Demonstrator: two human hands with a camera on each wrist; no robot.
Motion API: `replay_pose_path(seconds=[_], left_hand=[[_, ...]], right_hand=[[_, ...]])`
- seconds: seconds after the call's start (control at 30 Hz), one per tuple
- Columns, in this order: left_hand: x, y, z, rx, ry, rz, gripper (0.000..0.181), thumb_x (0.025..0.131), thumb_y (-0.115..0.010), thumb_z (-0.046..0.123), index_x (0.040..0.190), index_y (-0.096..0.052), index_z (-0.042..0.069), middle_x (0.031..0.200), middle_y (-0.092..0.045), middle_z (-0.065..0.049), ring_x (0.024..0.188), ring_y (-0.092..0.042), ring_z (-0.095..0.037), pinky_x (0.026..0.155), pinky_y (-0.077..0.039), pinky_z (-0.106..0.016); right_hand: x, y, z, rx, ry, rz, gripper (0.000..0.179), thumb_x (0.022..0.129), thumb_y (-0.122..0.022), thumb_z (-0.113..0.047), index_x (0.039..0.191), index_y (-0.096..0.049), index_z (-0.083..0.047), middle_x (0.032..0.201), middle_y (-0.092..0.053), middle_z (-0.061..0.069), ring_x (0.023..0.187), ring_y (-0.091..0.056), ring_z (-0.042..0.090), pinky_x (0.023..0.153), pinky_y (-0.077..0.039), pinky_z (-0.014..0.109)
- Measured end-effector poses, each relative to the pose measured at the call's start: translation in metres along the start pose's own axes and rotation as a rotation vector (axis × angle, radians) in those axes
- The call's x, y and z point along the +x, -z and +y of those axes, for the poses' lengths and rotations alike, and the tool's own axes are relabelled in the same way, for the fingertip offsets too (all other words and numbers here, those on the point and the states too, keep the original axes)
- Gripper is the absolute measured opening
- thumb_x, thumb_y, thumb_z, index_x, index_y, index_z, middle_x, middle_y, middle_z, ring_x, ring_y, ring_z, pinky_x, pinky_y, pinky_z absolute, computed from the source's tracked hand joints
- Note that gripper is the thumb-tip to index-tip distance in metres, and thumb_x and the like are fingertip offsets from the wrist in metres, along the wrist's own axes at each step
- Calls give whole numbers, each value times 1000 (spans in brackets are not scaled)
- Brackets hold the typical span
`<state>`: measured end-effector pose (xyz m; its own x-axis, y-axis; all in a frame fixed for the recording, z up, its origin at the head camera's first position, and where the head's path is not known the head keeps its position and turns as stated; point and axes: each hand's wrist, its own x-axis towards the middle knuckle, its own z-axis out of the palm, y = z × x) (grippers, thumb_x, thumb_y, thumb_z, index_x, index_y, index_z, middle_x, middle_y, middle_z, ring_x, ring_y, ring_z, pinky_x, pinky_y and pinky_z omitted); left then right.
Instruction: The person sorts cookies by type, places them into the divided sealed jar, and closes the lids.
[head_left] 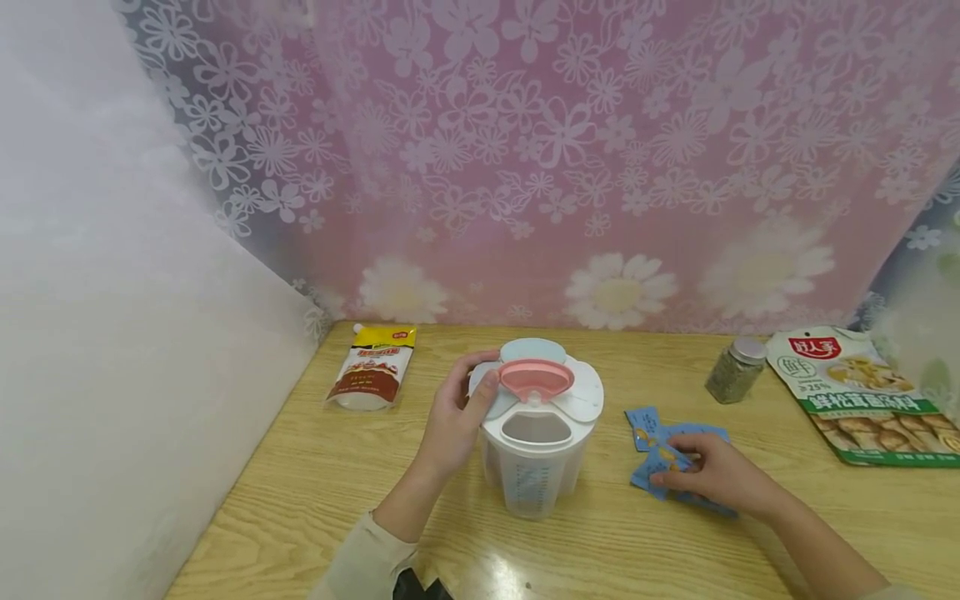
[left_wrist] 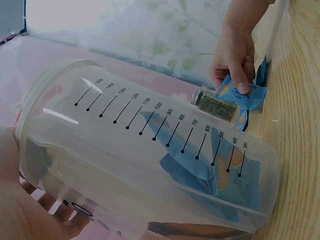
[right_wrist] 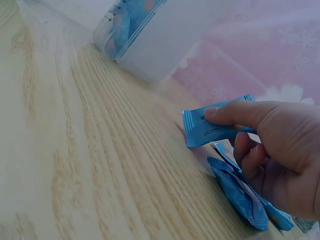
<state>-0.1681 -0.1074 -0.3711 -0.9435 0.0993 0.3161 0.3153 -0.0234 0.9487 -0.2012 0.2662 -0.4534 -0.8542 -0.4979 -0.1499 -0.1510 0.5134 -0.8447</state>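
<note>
A clear plastic storage canister [head_left: 531, 487] with a white divided lid stands upright on the table. Its pink flap [head_left: 536, 379] is raised, leaving the front opening [head_left: 536, 428] uncovered. My left hand [head_left: 453, 421] grips the canister's left side at the lid, thumb on top. Blue snack packets [left_wrist: 200, 167] lie inside, behind the printed measuring scale; something brown [left_wrist: 195, 229] shows in another section. To the right, my right hand [head_left: 723, 475] pinches one blue snack packet [right_wrist: 199, 131] between thumb and fingers. More blue packets [right_wrist: 237, 195] lie on the table beneath that hand.
A spouted pouch with a yellow top [head_left: 373, 367] lies at the back left. Behind the packets stands a small glass jar of dried herbs [head_left: 731, 379] with a grey lid. A large green-and-white food bag [head_left: 862, 392] lies at the right. A floral curtain [head_left: 525, 167] hangs behind the table.
</note>
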Motion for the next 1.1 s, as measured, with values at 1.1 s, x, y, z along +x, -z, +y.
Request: replay_pose_path(seconds=[1.1], left_hand=[[1,0,-3,1,-4,-9,34,106,-49,24,137,-52,10,131,-57,-17,109,-60,-18,88,-55,-26]], right_hand=[[-26,-8,-64,307,158,164,22,99,-58,-5,109,-72,-18,55,-28,6,48,-25,28,42,-30,39]])
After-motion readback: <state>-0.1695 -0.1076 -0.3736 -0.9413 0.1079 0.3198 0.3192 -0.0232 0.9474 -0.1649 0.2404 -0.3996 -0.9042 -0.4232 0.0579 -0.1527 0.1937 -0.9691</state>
